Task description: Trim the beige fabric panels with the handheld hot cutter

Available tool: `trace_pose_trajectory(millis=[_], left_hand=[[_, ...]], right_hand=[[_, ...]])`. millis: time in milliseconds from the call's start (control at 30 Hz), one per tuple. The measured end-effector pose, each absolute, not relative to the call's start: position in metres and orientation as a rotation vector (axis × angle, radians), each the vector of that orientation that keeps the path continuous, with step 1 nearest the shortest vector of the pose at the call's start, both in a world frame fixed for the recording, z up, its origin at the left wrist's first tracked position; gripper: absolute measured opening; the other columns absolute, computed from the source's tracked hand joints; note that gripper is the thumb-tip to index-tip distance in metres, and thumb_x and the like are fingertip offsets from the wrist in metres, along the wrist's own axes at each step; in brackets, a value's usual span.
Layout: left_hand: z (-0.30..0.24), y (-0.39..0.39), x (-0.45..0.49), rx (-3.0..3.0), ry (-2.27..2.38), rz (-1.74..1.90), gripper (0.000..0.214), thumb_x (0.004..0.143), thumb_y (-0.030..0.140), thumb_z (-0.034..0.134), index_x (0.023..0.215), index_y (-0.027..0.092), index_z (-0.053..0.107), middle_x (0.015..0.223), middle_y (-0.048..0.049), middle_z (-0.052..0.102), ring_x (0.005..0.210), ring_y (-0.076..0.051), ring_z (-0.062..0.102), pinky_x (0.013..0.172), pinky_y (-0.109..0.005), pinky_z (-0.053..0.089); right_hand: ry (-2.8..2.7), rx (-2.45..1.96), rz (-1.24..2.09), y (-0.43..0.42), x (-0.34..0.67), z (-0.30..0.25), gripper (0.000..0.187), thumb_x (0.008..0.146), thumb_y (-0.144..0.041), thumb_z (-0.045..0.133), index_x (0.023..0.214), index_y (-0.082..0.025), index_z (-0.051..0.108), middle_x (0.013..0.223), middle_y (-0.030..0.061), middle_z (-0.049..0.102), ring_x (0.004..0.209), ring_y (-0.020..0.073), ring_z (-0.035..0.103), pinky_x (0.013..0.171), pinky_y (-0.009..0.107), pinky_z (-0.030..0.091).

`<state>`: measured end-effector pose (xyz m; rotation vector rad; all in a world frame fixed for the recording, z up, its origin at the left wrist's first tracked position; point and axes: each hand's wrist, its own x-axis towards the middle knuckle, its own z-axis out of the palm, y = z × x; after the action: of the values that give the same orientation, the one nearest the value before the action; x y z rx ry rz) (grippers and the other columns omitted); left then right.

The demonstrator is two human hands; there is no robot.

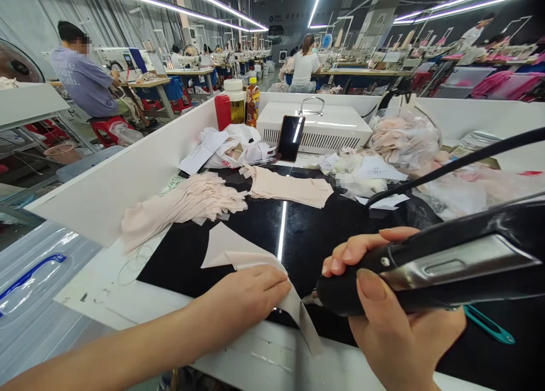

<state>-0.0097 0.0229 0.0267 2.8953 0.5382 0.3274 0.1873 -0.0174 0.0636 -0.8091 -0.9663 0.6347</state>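
My left hand (251,294) lies over a beige fabric piece (227,249), its fingers closed together and pressed on the cloth. A narrow strip of that piece hangs past the near edge of the black glossy board (187,269). My right hand (395,323) is wrapped round a black corded hand tool (460,260) with a silver metal plate along its side. The tool's thin metal tip (313,299) is at the fabric edge; whether it touches is hard to tell. Beyond lie a fanned stack of beige pieces (191,201) and a neater stack (289,186).
A phone (291,138) leans against a white vented box (315,121). Bottles (252,101) and bagged fabric (400,133) line the back. A teal looped tool (489,324) lies at right. The black cord (451,164) crosses above the board. Other people sit at sewing machines farther off.
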Motion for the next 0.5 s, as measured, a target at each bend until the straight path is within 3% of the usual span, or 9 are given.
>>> trace_pose_trajectory(millis=[233,500], left_hand=[[0.0195,0.0242,-0.0095,2.782,0.604,0.306,0.044,0.091,-0.009,0.055,0.129,0.011,0.064,0.124,-0.0123,0.073,0.117,-0.022,0.071,0.104,-0.032,0.059],[0.0164,0.0249,-0.0158,2.961,0.515,0.285,0.042,0.097,-0.001,0.055,0.137,0.006,0.061,0.134,-0.0141,0.071,0.127,-0.022,0.067,0.114,-0.030,0.053]], right_hand=[[-0.965,-0.808,0.628,-0.0162,0.1867,0.0657,0.036,0.086,-0.029,0.088,0.112,-0.026,0.063,0.079,-0.0017,0.068,0.062,0.0171,0.067,0.058,0.033,0.062],[-0.960,-0.798,0.645,-0.0168,0.1865,0.0637,0.036,0.086,-0.026,0.088,0.113,-0.026,0.063,0.080,-0.0019,0.070,0.064,0.0166,0.068,0.059,0.032,0.062]])
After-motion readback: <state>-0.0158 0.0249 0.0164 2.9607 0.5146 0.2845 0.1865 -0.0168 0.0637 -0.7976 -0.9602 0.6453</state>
